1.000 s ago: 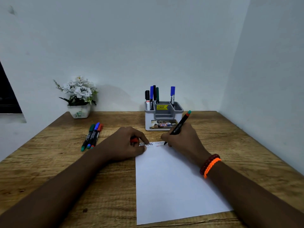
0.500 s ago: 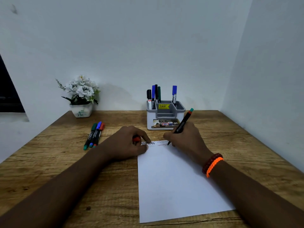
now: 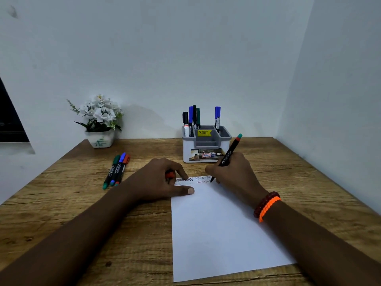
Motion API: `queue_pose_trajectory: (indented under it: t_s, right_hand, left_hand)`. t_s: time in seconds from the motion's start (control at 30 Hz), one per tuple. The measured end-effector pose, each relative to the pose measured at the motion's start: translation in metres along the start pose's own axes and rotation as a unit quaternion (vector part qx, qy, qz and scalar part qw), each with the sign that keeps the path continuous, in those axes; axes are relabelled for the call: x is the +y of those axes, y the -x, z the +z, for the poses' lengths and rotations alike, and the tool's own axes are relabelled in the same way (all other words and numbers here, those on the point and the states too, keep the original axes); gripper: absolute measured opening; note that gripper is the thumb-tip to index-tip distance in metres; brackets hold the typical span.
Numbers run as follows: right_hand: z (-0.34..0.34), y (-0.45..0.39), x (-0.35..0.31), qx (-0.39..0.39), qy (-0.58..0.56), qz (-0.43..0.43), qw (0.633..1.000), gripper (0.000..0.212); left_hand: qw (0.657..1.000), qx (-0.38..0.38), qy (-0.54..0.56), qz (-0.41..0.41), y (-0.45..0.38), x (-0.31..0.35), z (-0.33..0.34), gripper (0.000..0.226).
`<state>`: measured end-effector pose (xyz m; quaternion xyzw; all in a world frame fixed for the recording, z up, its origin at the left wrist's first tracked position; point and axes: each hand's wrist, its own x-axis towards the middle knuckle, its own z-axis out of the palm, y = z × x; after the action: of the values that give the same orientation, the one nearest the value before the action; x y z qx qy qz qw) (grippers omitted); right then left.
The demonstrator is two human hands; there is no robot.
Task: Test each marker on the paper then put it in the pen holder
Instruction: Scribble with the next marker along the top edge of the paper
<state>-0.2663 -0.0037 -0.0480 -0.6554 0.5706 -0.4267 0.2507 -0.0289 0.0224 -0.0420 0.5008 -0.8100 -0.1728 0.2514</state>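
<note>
1. The right hand is wrapped around a black-barrelled marker with a red and teal end, tilted up and to the right, its tip touching the top edge of the white sheet of paper.
2. Just left of that tip runs a short red zigzag line, with a paler zigzag above it and a dark scribble further left along the same top edge.
3. The left hand lies on the paper's top-left corner, thumb flat on the sheet, fingers curled around a small red cap.
4. A dark red and bright orange beaded bracelet pair sits on the right wrist.
5. Directly behind both hands stands the grey and white plastic pen holder, with a yellow price sticker; four markers stand upright in its back-left compartment and one blue-capped one at back right.
6. Left of the hands, three capped markers in green, blue and red lie side by side, touching, on the wooden table.
7. Further back by the wall is a small white pot of white artificial flowers.
</note>
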Motion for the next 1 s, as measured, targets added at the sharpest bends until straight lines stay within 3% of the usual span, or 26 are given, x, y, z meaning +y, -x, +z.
queue_pose_trajectory:
  t_s: [0.5,1.0]
  right_hand:
    - [-0.0028,0.0011,-0.002,0.005,-0.013,0.014,1.0,0.018]
    - [-0.0037,-0.0008,-0.0001,0.011,-0.01,0.022,1.0,0.022]
  left_hand:
    - [1.0,0.002,-0.011,-0.004,0.0008,0.0014,-0.0001,0.041]
    - [1.0,-0.007,-0.01,-0.011,0.0009,0.0013,-0.0004,0.042]
